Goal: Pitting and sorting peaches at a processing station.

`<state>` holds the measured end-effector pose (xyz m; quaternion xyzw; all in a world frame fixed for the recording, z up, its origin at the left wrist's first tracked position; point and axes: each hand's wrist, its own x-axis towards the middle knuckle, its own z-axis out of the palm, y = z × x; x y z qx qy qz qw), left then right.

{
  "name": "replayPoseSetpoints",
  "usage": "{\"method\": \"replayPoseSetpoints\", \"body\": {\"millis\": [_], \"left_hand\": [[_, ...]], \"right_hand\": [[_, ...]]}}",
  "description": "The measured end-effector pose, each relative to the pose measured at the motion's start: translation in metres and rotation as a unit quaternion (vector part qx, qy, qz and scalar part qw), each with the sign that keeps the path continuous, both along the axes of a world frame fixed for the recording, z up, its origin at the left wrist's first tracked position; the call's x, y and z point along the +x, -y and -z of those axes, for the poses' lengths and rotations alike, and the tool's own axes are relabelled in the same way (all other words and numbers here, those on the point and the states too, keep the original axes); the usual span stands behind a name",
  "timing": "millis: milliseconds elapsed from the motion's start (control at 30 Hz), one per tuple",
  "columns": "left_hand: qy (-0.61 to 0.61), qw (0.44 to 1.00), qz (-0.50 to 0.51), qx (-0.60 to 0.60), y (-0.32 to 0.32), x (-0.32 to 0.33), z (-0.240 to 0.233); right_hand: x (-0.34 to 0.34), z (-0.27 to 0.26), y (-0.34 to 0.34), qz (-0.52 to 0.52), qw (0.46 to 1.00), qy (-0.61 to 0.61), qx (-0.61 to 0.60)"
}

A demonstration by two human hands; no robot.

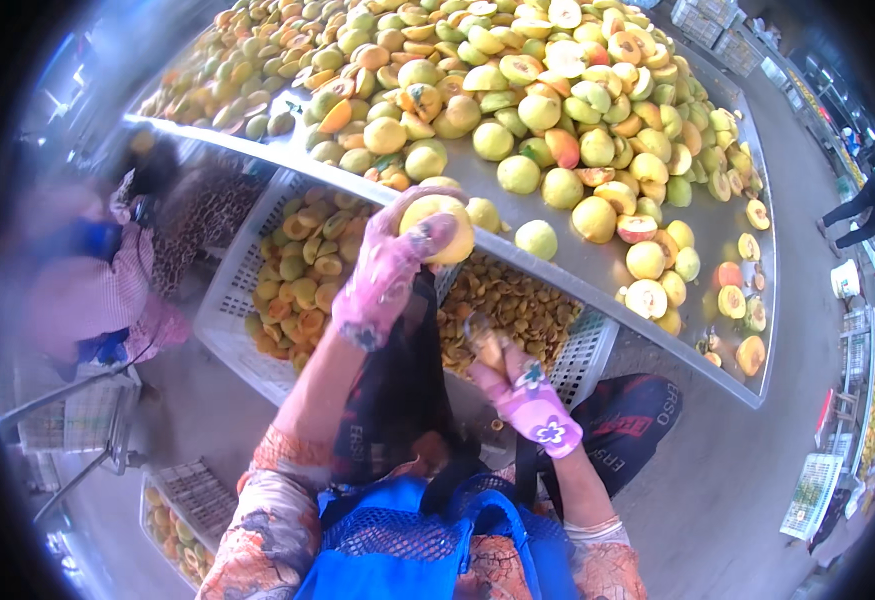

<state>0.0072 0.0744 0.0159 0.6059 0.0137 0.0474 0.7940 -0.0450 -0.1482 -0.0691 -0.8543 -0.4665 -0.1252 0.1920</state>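
My left hand (pixel 400 262), in a pink glove, grips a yellow peach-like fruit (pixel 441 229) over the near edge of a metal table (pixel 595 281). Lower and to the right, my right hand (pixel 531 401), in a pink flowered glove, holds a small tool with a wooden-looking handle (pixel 488 351) and a metal end; its exact kind is blurred. Below my hands stand a white crate of halved fruit (pixel 306 262) on the left and another with small brown pieces (pixel 508 300), probably pits or scraps. Whole and halved fruits (pixel 542 112) are heaped on the table.
A person in a pink striped sleeve (pixel 107 292) sits close by on the left. Another crate of fruit (pixel 189 502) stands on the floor at lower left. The table's corner (pixel 760 401) juts out at right. Farther right, a person in dark trousers (pixel 869 206) stands near a white bucket (pixel 845 279).
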Motion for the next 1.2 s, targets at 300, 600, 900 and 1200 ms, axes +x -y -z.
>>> {"method": "replayPoseSetpoints", "body": {"millis": [300, 600, 900, 1200], "left_hand": [[0.03, 0.973, -0.122, -0.191, 0.047, -0.056, 0.01], [-0.021, 0.975, -0.18, -0.129, 0.064, -0.066, -0.009], [-0.016, 0.989, -0.148, -0.02, 0.063, -0.067, -0.005], [-0.041, 0.998, 0.042, 0.018, 0.049, -0.046, -0.014]], "right_hand": [[-0.019, -0.054, -0.039, 0.105, 0.983, -0.104, 0.113], [-0.023, -0.058, -0.043, 0.121, 0.942, -0.225, 0.217], [-0.006, -0.048, -0.018, -0.041, 0.951, -0.265, 0.156], [-0.002, -0.069, -0.004, -0.051, 0.829, -0.541, 0.134]]}}
